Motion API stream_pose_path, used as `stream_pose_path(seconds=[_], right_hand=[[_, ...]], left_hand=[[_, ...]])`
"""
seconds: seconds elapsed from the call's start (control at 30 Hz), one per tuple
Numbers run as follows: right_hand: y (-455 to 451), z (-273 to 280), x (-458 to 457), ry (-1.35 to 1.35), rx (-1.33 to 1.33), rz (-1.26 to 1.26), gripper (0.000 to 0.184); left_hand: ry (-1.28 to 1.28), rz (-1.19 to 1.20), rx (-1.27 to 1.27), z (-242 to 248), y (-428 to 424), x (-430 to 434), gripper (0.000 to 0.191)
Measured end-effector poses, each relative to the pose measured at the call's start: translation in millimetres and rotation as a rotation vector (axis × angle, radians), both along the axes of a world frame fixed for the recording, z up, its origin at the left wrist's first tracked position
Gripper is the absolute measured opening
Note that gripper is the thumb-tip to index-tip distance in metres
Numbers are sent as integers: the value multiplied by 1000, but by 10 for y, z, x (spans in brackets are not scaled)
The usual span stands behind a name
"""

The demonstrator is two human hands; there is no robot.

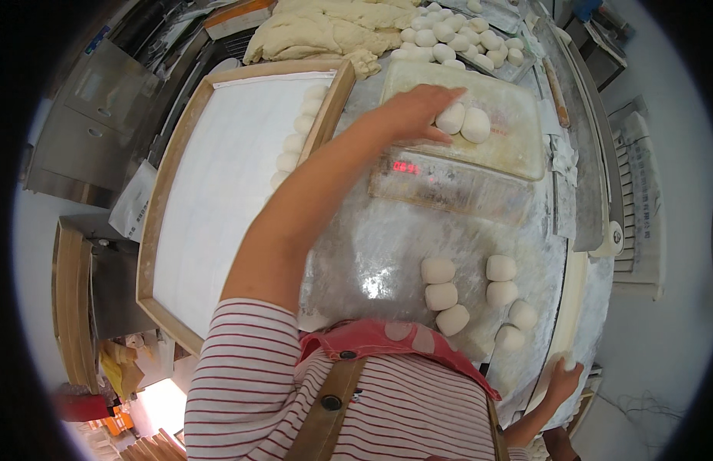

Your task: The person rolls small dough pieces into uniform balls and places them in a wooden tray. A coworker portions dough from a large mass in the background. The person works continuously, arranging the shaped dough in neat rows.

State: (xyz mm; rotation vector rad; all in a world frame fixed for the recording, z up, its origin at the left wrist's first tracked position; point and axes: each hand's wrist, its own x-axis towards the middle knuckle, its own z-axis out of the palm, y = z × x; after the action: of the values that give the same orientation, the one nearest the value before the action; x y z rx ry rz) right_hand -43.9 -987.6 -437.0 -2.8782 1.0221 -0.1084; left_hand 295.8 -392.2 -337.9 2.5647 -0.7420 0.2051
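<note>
My left hand (428, 115) reaches over the worn plate of a digital scale (512, 152). Its thumb and fingers are spread around a white dough piece (450, 118), and no firm grip shows. Against that piece lies a second dough piece (476, 125). At the lower right, my right hand (565, 377) holds a small white dough piece (569, 365), mostly hidden by the fingers, over a pale belt (570, 305). Between scale and apron, a column of dough pieces (441, 297) stands on the floured metal table (356, 248); several more dough pieces (502, 294) stand to its right.
Left of the scale is a wooden-rimmed tray (152, 230) with white lining and a row of dough pieces (296, 143). Behind lie a large dough mass (327, 29) and many heaped dough balls (442, 31). A rolling pin (557, 95) lies right. Part of another person's arm (559, 444) shows lower right.
</note>
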Motion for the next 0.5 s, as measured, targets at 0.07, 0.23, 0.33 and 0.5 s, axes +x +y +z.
stream_pose_path(seconds=[0.07, 0.23, 0.33, 0.5], right_hand=[[-102, -109, -206, -60, -47, 5, 59], [95, 87, -231, 24, -26, -33, 49], [8, 19, -69, 38, -30, 69, 49], [-16, -144, 619, 13, -38, 250, 56]], left_hand=[[94, 42, 103, 28, -273, 146, 87], [110, 177, 280, 16, -577, 184, 82], [138, 205, 209, 35, -533, 168, 75], [-9, 232, -453, -398, -23, 309, 69]])
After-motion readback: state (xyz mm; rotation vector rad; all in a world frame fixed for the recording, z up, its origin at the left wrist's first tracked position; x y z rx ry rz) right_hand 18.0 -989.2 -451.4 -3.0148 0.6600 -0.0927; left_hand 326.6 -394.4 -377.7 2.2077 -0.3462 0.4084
